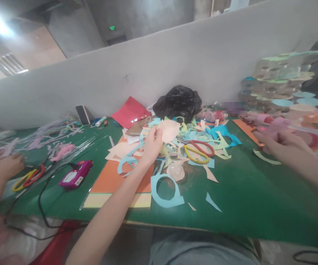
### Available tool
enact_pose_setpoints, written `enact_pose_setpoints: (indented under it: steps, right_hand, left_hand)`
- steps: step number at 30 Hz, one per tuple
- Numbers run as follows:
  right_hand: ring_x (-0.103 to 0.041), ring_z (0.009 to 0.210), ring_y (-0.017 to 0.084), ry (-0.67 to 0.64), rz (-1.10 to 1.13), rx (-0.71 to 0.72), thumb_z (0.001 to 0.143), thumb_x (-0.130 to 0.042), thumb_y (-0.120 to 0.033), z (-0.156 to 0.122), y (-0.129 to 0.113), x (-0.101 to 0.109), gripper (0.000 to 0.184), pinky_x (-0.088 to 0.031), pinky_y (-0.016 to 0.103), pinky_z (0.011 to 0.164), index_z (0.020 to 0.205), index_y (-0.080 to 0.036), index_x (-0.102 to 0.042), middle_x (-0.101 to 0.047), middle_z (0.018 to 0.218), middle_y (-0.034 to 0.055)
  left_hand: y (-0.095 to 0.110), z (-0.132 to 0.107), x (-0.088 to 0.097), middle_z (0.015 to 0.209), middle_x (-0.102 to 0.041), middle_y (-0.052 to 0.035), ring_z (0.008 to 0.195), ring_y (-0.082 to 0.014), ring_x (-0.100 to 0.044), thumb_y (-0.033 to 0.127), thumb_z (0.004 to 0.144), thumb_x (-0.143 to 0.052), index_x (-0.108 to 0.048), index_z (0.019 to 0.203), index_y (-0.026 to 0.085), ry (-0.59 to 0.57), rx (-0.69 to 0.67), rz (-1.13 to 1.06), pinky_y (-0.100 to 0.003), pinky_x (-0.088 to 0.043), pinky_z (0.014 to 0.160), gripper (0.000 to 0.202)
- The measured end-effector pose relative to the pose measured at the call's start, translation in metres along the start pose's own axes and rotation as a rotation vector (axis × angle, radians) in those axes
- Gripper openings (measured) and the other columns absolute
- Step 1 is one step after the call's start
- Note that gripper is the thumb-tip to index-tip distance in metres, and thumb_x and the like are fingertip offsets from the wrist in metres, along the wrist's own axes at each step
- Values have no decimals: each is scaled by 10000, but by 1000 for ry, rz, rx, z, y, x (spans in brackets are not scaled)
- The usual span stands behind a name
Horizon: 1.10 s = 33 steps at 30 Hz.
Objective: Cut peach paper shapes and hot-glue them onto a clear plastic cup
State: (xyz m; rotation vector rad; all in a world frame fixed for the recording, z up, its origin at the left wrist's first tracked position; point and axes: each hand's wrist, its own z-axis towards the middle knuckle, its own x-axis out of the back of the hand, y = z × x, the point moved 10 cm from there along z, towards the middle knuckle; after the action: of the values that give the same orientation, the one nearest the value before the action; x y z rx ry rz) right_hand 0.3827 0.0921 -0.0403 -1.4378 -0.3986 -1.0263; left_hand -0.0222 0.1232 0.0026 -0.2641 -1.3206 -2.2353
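Near the middle of the table, my left hand (153,140) pinches a pale peach piece of paper (171,130) with a rounded edge, holding it above a heap of paper scraps. My right hand (278,141) is at the right, smeared by motion, beside a blurred pinkish thing (276,125) with a small red light; its grip cannot be made out. Below it lies a curved pale green strip (267,157). Scissors with red and yellow handles (197,154) rest on the scraps, and a light blue sheet with a round hole (154,191) lies in front.
Orange sheets (103,178) lie left of centre, with a black plastic bag (178,103) behind the scraps. A magenta device (77,175) trails a black cable. At the left edge are another person's hands (6,165) and another pair of scissors (28,179). Layered bottle pieces (282,77) stand far right.
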Motion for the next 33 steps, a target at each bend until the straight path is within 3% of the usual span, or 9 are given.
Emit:
enact_pose_setpoints:
  steps: [2, 5, 11, 16, 21, 33]
  right_hand:
    - [-583, 597, 210, -86, 99, -114, 668, -521, -737, -21, -4, -10, 500, -391, 303, 543, 655, -240, -468, -633, 611, 68]
    - [-578, 587, 243, -257, 176, -90, 463, -537, -837, -60, -29, -28, 648, -444, 353, 564, 667, -225, -600, -625, 568, 67]
    - [-530, 528, 203, -490, 213, -4, 481, -457, -897, -113, -61, -51, 692, -461, 332, 542, 565, -229, -622, -592, 557, 60]
    - [-501, 524, 180, -534, 133, 61, 579, -385, -862, -117, -73, -59, 644, -447, 314, 570, 449, -240, -489, -516, 503, 32]
    - [-464, 522, 164, -530, 99, 71, 584, -377, -848, -118, -79, -65, 620, -434, 311, 561, 440, -246, -405, -480, 492, 13]
    - [-477, 503, 180, -480, 100, 96, 598, -392, -827, -116, -91, -61, 593, -437, 323, 517, 471, -250, -431, -492, 484, 16]
  left_hand:
    - [-2, -1, 0, 732, -463, 3, 746, -154, -468, 287, 957, -425, -407, 746, 207, 8, 17, -3, -282, -368, 726, 226]
    - [-6, -2, -1, 720, -462, 4, 733, -155, -477, 271, 957, -429, -391, 731, 210, 18, 42, -2, -283, -370, 715, 238]
    - [-5, -2, 1, 705, -423, 16, 703, -139, -451, 266, 974, -425, -375, 726, 209, 30, 21, -18, -270, -355, 691, 259]
    - [-3, -2, 1, 695, -394, 22, 688, -134, -427, 261, 980, -418, -373, 730, 209, 36, 1, -28, -269, -339, 678, 260]
    - [-2, -2, 1, 684, -379, 23, 677, -132, -422, 263, 981, -424, -345, 719, 211, 42, -20, -33, -266, -336, 664, 278]
    - [-4, 1, 5, 676, -357, 20, 671, -141, -409, 362, 986, -409, -337, 710, 217, 74, -58, -24, -282, -345, 659, 320]
